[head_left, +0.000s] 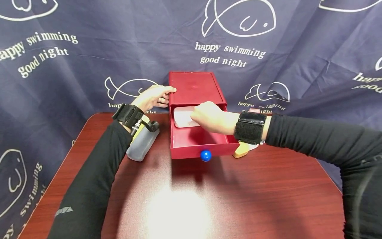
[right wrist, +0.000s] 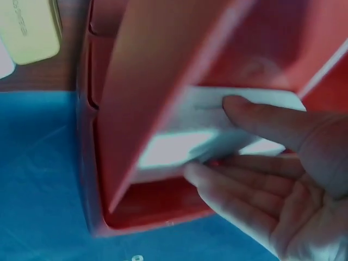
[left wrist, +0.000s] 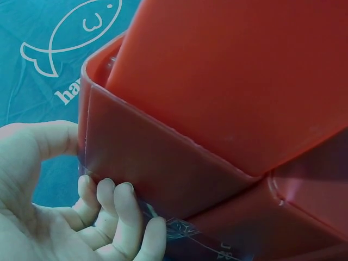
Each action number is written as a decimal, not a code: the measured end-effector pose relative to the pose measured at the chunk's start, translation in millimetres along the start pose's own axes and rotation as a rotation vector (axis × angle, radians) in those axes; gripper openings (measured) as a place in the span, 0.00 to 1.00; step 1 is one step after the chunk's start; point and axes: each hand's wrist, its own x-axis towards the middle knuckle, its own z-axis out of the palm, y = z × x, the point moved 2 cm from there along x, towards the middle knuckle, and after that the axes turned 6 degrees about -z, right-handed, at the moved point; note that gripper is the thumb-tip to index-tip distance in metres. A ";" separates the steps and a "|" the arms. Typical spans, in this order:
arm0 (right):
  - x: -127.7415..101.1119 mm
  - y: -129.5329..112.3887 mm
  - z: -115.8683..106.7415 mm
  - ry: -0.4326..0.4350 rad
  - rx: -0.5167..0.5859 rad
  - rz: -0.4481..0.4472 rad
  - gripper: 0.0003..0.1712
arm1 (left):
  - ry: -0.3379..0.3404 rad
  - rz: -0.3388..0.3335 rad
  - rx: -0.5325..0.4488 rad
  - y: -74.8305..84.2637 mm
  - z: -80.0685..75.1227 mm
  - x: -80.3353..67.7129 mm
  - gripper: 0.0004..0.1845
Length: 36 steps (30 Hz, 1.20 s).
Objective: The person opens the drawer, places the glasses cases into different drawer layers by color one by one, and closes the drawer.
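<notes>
A red drawer box (head_left: 195, 87) stands on the table with its drawer (head_left: 186, 151) pulled out, a blue round knob (head_left: 205, 155) on the drawer's front. My right hand (head_left: 210, 116) reaches into the drawer and grips a whitish, smooth, rounded-edge case (head_left: 182, 117) near the drawer's back. In the right wrist view, the thumb lies over the case (right wrist: 179, 149) and the fingers are at its other side. My left hand (head_left: 153, 97) holds the box's upper left side, thumb at the top edge. In the left wrist view, its curled fingertips (left wrist: 124, 190) touch the red side wall.
Left of the box lies a grey translucent case (head_left: 141, 144) with something yellow by it, partly behind my left wrist. A yellow object (head_left: 241, 150) lies at the drawer's right, beside something white. A dark blue printed curtain (head_left: 167, 39) hangs behind the table (head_left: 253, 196).
</notes>
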 end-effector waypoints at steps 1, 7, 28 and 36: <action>0.4 1.1 -2.3 -0.023 -0.006 -0.001 0.08 | -0.001 -0.002 0.001 -0.4 0.3 0.5 0.13; 1.0 14.0 -20.2 -0.174 0.057 0.045 0.08 | -0.002 -0.016 -0.002 -3.2 1.7 5.4 0.15; -79.7 85.9 -48.2 -0.189 0.309 0.337 0.23 | -0.022 -0.018 -0.028 -1.7 2.2 5.7 0.13; -116.9 110.9 -17.2 -0.139 0.392 0.449 0.25 | -0.034 -0.019 -0.018 -0.9 0.2 6.5 0.14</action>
